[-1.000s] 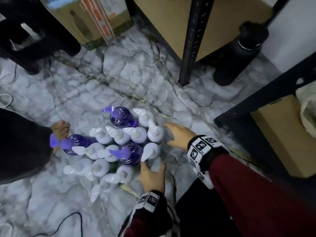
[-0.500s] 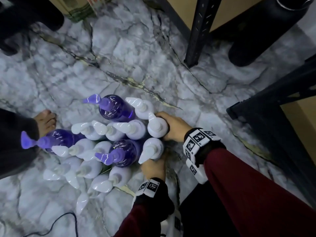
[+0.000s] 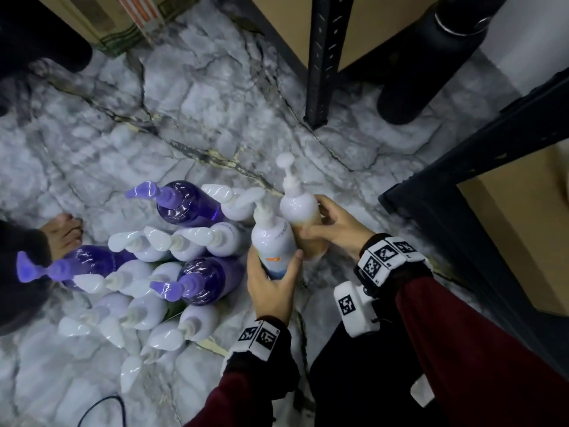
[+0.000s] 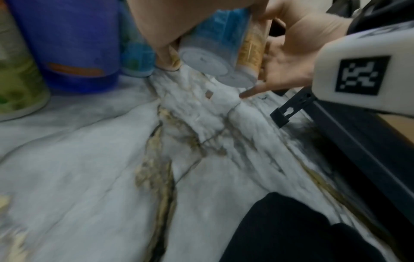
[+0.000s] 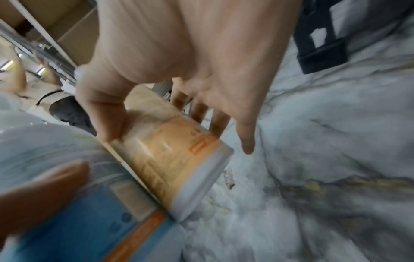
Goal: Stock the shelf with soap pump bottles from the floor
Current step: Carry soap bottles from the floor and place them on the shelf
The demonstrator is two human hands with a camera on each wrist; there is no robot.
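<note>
Several white and purple pump bottles (image 3: 184, 248) stand clustered on the marble floor (image 3: 191, 118). My left hand (image 3: 272, 282) grips a white pump bottle with a blue label (image 3: 272, 241), lifted off the floor; its base (image 4: 203, 60) hangs in the air in the left wrist view. My right hand (image 3: 335, 226) grips a white pump bottle with an orange label (image 3: 300, 208), also raised and tilted, its label (image 5: 170, 152) visible in the right wrist view. The two held bottles touch side by side.
A black shelf post (image 3: 323, 57) stands on the floor ahead, with a black flask (image 3: 431, 57) to its right. The black shelf frame (image 3: 480, 167) runs along the right. Another person's bare foot (image 3: 63, 232) is left of the cluster. A cardboard box (image 3: 123, 23) sits far left.
Both hands closed round a white bottle each at the cluster's right edge and lifted them off the floor. The head view moved closer.
</note>
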